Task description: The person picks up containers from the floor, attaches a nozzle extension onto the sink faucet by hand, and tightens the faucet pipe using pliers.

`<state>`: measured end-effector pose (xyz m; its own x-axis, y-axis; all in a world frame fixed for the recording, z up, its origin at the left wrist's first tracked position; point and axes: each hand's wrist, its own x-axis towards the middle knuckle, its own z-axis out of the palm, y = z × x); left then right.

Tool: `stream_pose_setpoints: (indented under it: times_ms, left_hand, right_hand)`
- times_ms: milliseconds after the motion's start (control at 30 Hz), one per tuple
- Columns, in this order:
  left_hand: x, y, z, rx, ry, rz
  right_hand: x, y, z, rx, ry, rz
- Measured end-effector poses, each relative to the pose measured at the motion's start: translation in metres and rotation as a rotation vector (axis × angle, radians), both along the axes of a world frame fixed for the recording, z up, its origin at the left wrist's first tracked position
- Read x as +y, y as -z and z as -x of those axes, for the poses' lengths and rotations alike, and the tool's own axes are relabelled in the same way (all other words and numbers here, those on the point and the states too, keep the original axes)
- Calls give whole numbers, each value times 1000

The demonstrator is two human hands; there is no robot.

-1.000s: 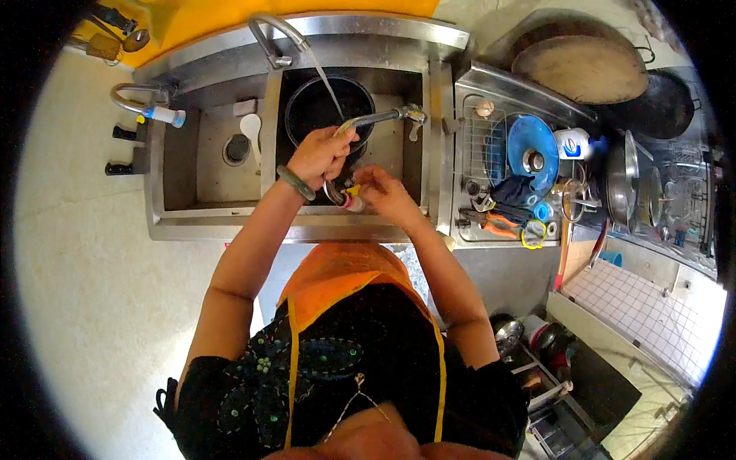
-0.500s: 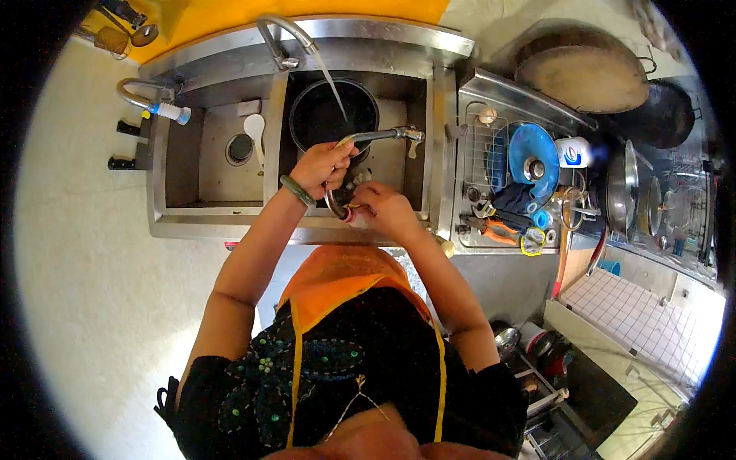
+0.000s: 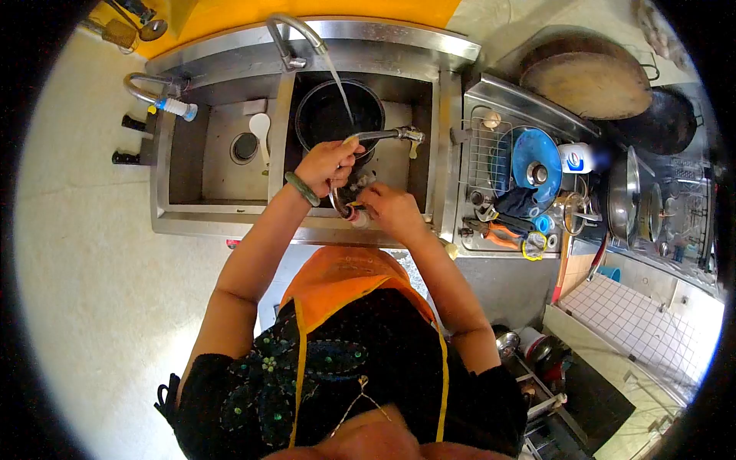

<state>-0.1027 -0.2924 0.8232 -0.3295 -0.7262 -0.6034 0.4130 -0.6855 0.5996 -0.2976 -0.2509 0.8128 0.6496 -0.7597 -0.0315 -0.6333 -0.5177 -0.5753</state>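
My left hand [image 3: 328,167], with a green bangle at the wrist, is wrapped round a detached metal faucet [image 3: 383,134] held above the right sink basin. The faucet's valve end points right, and its curved spout comes down below my fist. My right hand [image 3: 395,215] is closed in a pinch at the spout's reddish lower end; a small thin thing shows at the fingertips, too small to name. Behind my hands, a black bucket [image 3: 318,115] stands in the basin. Water runs into it from a mounted faucet [image 3: 297,32].
A white spoon [image 3: 261,130] lies in the left basin [image 3: 218,180]. Two black-handled knives [image 3: 129,158] are at the sink's left side. On the right are a wire rack [image 3: 484,153], a blue bowl [image 3: 529,149], orange-handled pliers [image 3: 498,236] and a large wok [image 3: 586,77].
The view has shifted slightly, so the sink appears a little lower and farther right. Both hands keep their places at the detached faucet, and the right fingers have shifted slightly at the spout end.
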Motion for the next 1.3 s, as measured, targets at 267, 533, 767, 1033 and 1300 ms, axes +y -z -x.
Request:
stream_pose_setpoints:
  times_ms: [267, 533, 767, 1033, 1300]
  left_hand:
    - [-2, 9, -7, 122, -24, -15]
    - [-2, 10, -4, 128, -23, -5]
    - [-6, 9, -6, 167, -51, -47]
    - [-14, 10, -14, 351, -72, -107]
    - [-22, 24, -16, 722, -116, -199]
  right_hand:
    - [3, 7, 0, -442, 228, -441]
    - [1, 13, -3, -104, 289, -497]
    - [2, 2, 4, -60, 82, 31]
    - [4, 28, 10, -645, 82, -836]
    - [-4, 10, 11, -568, 162, -1141]
